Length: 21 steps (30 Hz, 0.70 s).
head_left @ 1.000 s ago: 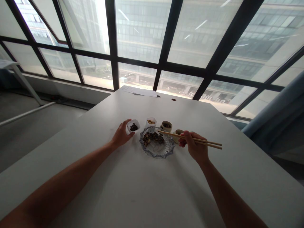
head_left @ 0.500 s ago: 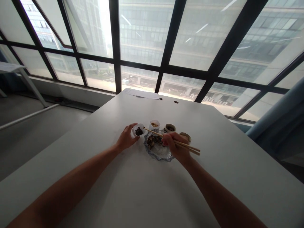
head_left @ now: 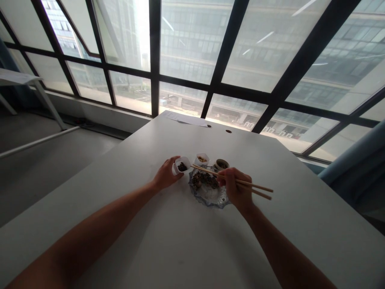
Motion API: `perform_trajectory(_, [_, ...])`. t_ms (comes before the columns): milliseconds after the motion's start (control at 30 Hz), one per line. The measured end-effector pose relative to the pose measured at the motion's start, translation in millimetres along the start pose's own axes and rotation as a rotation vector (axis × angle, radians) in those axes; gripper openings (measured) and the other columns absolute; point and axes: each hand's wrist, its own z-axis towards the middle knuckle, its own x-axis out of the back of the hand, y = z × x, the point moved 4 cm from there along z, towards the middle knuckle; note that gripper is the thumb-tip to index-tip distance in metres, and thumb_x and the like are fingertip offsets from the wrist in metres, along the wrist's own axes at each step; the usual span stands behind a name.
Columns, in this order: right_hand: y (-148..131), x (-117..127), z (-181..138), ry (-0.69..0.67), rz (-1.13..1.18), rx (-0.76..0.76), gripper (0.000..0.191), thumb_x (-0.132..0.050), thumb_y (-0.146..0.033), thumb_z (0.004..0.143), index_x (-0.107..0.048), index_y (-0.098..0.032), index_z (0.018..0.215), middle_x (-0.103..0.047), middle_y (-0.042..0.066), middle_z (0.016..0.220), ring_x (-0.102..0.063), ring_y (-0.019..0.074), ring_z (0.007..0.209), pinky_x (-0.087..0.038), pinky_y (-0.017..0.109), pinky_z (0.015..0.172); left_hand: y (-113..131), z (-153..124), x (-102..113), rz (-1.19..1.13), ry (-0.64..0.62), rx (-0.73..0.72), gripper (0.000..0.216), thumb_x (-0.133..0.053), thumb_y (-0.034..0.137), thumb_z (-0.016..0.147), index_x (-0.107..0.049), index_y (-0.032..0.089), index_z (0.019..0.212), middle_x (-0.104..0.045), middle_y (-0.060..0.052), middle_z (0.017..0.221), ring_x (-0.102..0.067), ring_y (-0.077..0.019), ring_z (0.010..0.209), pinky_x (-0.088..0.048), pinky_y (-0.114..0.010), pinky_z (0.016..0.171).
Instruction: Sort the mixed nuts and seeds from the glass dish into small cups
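Here at the centre of the frame, your left hand (head_left: 167, 176) has a grip on the small white tub (head_left: 187, 166), fingers around its far side and thumb on the near side, with dark pieces (head_left: 182, 166) sitting inside. Over to the right of centre, your right hand (head_left: 239, 188) is clasped around a pair of chopsticks (head_left: 254, 185). They slant across the frame, back ends pointing right, tips just beside the tub's right edge; whether they pinch anything is too small to tell.

Beneath the sticks and your knuckles sits the clear glass dish (head_left: 207, 199) with its scalloped rim, brown and dark bits (head_left: 206, 179) heaped along its upper part, the lower part mostly bare. Just above the dish you have a second tub (head_left: 202, 159) of yellowish pieces, and right of that a round cup (head_left: 222, 163), partly behind your right hand. All of it stands on the white desk (head_left: 180, 241); papers (head_left: 186, 119) lie at its far edge, upper middle, below the windows (head_left: 186, 40).
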Motion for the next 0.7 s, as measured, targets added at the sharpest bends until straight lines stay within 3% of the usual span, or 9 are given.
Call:
perform_trajectory(100, [11.5,20.8,-8.3,0.089,0.049,-0.107,0.051,-0.050,-0.061,0.095,-0.068,-0.021,0.070,-0.064,0.003,0.050,-0.056,0.0145,0.037,-0.046,0.026,0.038,-0.8,0.2,-0.3,0.014,-0.003,0.024,0.067,-0.074,0.029,0.073,-0.050,0.022,0.135,-0.064,-0.012,0.129,-0.062,-0.0285,0.117,-0.050,-0.047,0.103])
perform_trajectory(167, [19.7,26.0,-13.7,0.047,0.031,-0.134,0.052,-0.052,-0.063,0.093,-0.068,-0.021,0.067,-0.064,0.003,0.050,-0.056,0.0146,0.037,-0.045,0.026,0.036,-1.2,0.2,-0.5,0.026,-0.008,0.033,0.066,-0.074,0.029,0.073,-0.050,0.022,0.135,-0.064,-0.012,0.128,-0.062,-0.0286,0.116,-0.050,-0.047,0.103])
perform_trajectory(300, [35.7,19.7,-22.7,-0.095,0.006,-0.154,0.049,-0.055,-0.062,0.092,-0.067,-0.022,0.067,-0.067,0.003,0.054,-0.060,0.0151,0.041,-0.048,0.027,0.040,-0.9,0.3,-0.2,0.042,-0.015,0.032,0.065,-0.074,0.030,0.074,-0.050,0.022,0.134,-0.065,-0.011,0.124,-0.063,-0.0285,0.114,-0.051,-0.046,0.102])
perform_trajectory(433, [47.1,8.6,-29.5,-0.153,0.011,-0.160,0.046,-0.057,-0.059,0.092,-0.066,-0.022,0.066,-0.069,0.003,0.058,-0.063,0.0157,0.046,-0.052,0.028,0.046,0.0,0.0,1.1,0.045,-0.008,0.036,0.066,-0.074,0.029,0.073,-0.050,0.022,0.134,-0.065,-0.012,0.124,-0.063,-0.0279,0.113,-0.051,-0.045,0.101])
perform_trajectory(700, [46.6,13.5,-29.9,-0.052,0.095,-0.227,0.048,-0.056,-0.065,0.090,-0.067,-0.022,0.070,-0.069,0.003,0.055,-0.061,0.0163,0.041,-0.050,0.028,0.039,-6.2,0.6,-1.8,0.068,-0.008,0.076,0.068,-0.076,0.031,0.073,-0.048,0.022,0.135,-0.068,-0.011,0.120,-0.065,-0.0278,0.108,-0.053,-0.044,0.096])
